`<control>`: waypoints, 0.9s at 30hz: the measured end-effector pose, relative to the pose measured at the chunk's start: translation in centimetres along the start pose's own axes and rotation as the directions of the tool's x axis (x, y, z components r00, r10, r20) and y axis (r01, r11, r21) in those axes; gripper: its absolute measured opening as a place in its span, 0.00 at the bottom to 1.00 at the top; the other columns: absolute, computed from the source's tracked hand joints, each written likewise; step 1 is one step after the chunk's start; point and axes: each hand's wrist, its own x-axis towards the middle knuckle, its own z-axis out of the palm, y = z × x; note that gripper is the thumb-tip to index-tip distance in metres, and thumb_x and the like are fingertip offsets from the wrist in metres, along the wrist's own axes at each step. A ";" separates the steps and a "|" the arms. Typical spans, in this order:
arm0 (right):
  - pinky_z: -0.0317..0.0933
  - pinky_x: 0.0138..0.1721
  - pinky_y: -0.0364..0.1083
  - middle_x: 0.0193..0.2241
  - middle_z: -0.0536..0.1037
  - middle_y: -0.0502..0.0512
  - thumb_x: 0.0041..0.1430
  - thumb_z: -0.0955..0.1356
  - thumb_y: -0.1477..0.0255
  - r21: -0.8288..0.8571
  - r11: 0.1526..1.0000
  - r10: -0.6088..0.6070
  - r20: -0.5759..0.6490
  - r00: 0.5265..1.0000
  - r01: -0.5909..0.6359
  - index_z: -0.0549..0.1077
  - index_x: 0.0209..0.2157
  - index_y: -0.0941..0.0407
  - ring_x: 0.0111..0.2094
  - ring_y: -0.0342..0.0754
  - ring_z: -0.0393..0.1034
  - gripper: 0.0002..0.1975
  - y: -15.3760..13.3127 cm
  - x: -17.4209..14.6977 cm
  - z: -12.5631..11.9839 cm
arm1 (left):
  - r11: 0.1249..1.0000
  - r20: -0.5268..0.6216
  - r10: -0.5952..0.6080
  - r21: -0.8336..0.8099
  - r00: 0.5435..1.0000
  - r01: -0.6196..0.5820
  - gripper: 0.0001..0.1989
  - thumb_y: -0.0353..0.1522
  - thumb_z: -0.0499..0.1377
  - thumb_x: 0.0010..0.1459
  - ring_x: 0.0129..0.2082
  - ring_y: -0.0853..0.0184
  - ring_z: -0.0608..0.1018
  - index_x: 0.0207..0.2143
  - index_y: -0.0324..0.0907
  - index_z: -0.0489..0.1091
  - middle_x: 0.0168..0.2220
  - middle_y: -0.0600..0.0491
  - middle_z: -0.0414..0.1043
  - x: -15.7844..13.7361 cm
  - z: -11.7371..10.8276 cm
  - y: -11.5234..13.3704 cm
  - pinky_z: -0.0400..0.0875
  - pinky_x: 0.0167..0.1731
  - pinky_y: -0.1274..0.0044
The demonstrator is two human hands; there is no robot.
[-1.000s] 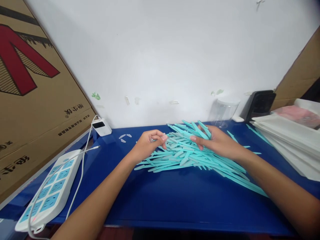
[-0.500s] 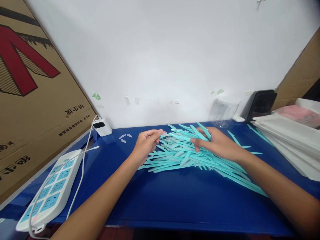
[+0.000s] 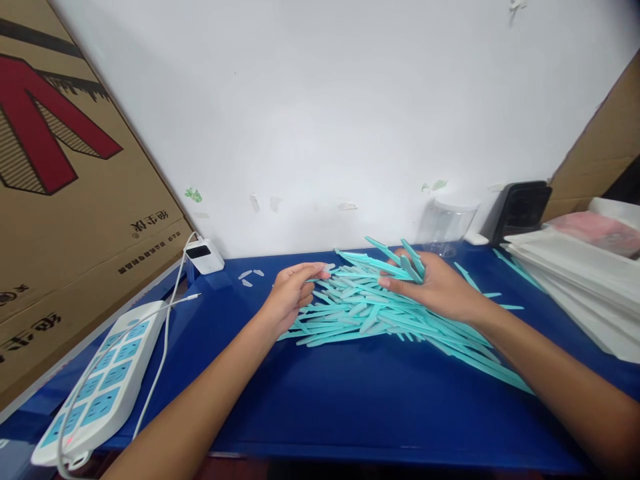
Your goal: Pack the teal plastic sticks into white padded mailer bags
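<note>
A heap of turquoise eyebrow razors [image 3: 370,313] spreads over the blue table [image 3: 320,400]. My left hand [image 3: 294,293] is closed in a pinch at the heap's left, with a small translucent blade cap [image 3: 329,267] between thumb and forefinger. Over the right part of the heap, my right hand [image 3: 430,280] is closed round several eyebrow razors [image 3: 411,259] that fan out at different angles. One of them points left, its bare blade end close to the cap but apart from it. Three loose translucent caps [image 3: 245,274] lie left of my left hand.
A white power strip [image 3: 105,380] with cables and a small white device [image 3: 204,256] stand at the left, beside a large cardboard box [image 3: 90,220]. Along the back right are a clear jar [image 3: 453,223], a black stand [image 3: 523,210] and stacked white packaging [image 3: 575,267].
The cap in my left hand has come apart from the razor tip it was touching. The razors in my right hand have tilted and fanned wider.
</note>
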 end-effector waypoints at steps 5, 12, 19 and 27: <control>0.66 0.58 0.60 0.60 0.76 0.61 0.54 0.76 0.52 0.066 0.998 -0.016 -0.053 0.998 0.019 0.77 0.55 0.53 0.60 0.69 0.70 0.31 0.0 -0.2 0.1 | 1.000 -0.009 -0.013 0.021 1.000 0.014 0.14 0.38 0.71 0.54 0.15 0.84 0.51 0.36 0.36 0.79 0.32 0.51 0.75 0.1 -0.1 -0.1 0.40 0.13 0.81; 0.69 0.55 0.58 0.47 0.84 0.57 0.57 0.73 0.53 0.066 0.996 -0.061 -0.055 0.997 0.064 0.83 0.42 0.53 0.56 0.68 0.74 0.19 -1.0 -0.4 -0.3 | 0.999 0.010 -0.004 0.035 1.000 0.004 0.14 0.38 0.69 0.57 0.15 0.84 0.51 0.40 0.36 0.80 0.39 0.47 0.78 0.3 -0.4 -0.4 0.40 0.14 0.81; 0.70 0.53 0.57 0.45 0.84 0.58 0.57 0.74 0.54 0.094 0.993 -0.066 -0.048 0.997 0.071 0.83 0.43 0.53 0.53 0.67 0.76 0.19 -1.0 -0.3 -0.1 | 0.999 0.056 -0.013 0.037 0.998 0.011 0.15 0.38 0.69 0.57 0.16 0.84 0.51 0.41 0.36 0.80 0.42 0.46 0.78 0.0 -0.1 -0.2 0.40 0.14 0.82; 0.70 0.51 0.56 0.44 0.84 0.57 0.56 0.74 0.55 0.186 0.981 -0.055 0.025 0.998 0.050 0.81 0.41 0.53 0.48 0.62 0.78 0.18 -1.0 -0.4 0.0 | 0.996 0.123 -0.042 0.081 0.991 0.032 0.16 0.42 0.70 0.57 0.16 0.82 0.48 0.36 0.36 0.80 0.26 0.53 0.70 -0.5 0.3 0.0 0.39 0.15 0.80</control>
